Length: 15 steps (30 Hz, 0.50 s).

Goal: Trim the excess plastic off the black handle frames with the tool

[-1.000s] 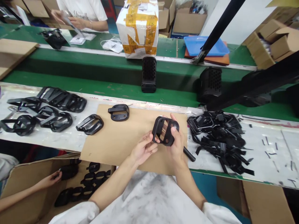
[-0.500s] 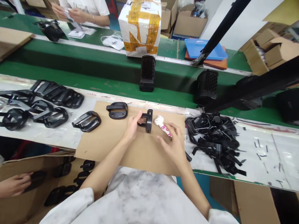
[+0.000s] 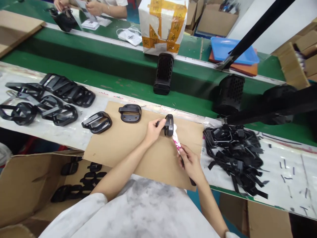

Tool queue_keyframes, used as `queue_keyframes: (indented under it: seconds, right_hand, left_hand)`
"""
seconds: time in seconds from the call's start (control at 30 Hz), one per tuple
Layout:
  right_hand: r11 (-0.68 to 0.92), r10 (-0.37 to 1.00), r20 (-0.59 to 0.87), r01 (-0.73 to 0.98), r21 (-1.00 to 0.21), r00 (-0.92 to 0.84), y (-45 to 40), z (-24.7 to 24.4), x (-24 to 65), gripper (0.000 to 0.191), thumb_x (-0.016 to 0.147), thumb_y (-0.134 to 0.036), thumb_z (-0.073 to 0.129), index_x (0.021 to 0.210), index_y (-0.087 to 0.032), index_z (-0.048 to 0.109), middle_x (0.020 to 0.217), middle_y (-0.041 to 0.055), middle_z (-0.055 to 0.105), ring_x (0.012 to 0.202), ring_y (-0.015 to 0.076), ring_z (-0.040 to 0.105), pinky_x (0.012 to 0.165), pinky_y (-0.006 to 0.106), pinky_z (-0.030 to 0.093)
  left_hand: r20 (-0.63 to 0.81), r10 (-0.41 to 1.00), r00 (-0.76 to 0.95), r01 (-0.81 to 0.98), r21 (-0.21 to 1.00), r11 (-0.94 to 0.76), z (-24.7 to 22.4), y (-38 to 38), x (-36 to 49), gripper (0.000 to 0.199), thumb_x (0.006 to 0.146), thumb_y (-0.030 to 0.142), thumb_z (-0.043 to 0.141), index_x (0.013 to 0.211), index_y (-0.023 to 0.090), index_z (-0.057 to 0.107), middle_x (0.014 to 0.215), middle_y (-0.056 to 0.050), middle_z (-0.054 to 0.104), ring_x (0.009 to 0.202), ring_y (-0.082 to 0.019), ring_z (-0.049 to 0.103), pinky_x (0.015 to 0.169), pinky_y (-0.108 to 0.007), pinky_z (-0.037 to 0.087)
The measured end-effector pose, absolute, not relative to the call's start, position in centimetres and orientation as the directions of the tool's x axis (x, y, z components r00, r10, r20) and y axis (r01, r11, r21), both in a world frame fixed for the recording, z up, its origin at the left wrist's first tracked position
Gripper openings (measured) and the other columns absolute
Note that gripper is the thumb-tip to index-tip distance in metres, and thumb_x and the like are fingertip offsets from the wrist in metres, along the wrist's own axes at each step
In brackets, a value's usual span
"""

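My left hand (image 3: pixel 153 131) grips a black plastic handle piece (image 3: pixel 169 125) by its bar, with its flat base turned to the right. In my right hand (image 3: pixel 191 162) is a slim tool wrapped in white and pink-printed tape (image 3: pixel 176 141). Its pale head is right at the base of the piece; whether they touch I cannot tell. A dark end sticks out below my right wrist. Both hands are over a cardboard sheet (image 3: pixel 119 145). Another black handle piece (image 3: pixel 130 114) lies at the sheet's top left, and a third one (image 3: pixel 97 123) overlaps its left edge.
Several black handle pieces (image 3: pixel 64 87) are heaped at the left. Thin black plastic scraps (image 3: pixel 235 155) form a pile on the right. An open carton (image 3: pixel 27 178) with more pieces stands below left. A taped white box (image 3: pixel 163 26) and a black post (image 3: pixel 257 33) rise behind the bench.
My right hand has closed round the taped tool and lifted it to the piece. My left hand has turned the piece slightly. The co-worker's hand at the carton has left the view.
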State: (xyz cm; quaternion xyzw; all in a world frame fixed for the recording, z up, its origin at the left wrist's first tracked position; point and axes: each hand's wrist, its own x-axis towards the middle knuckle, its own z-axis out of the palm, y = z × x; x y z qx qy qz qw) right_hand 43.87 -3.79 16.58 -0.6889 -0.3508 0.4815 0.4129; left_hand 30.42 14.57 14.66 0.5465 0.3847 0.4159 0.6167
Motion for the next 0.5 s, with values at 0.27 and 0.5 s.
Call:
queue_keyframes:
  seconds: [0.27, 0.5]
  right_hand:
    - [-0.409, 0.844, -0.350, 0.064, -0.910, 0.405, -3.3, 17.2, 43.5, 0.049, 0.100, -0.064, 0.050, 0.108, -0.019, 0.068, 0.068, -0.0030, 0.051, 0.048, 0.0116, 0.041, 0.044, 0.025, 0.037]
    - [-0.441, 0.863, -0.355, 0.194, -0.876, 0.359, -3.2, 17.3, 43.5, 0.047, 0.102, -0.062, 0.048, 0.080, -0.021, 0.058, 0.061, -0.0034, 0.049, 0.049, 0.0122, 0.043, 0.047, 0.025, 0.034]
  left_hand:
    - [-0.034, 0.945, 0.324, -0.062, 0.996, 0.057, 14.8, 13.9, 30.4, 0.054, 0.089, 0.056, 0.067, 0.060, 0.019, 0.041, 0.066, 0.002, 0.030, 0.066, -0.012, 0.031, 0.062, -0.027, 0.025]
    - [-0.009, 0.951, 0.308, -0.060, 0.998, 0.029, 15.1, 13.4, 30.7, 0.058, 0.093, 0.062, 0.059, 0.062, 0.020, 0.032, 0.065, 0.003, 0.025, 0.063, -0.012, 0.027, 0.060, -0.028, 0.023]
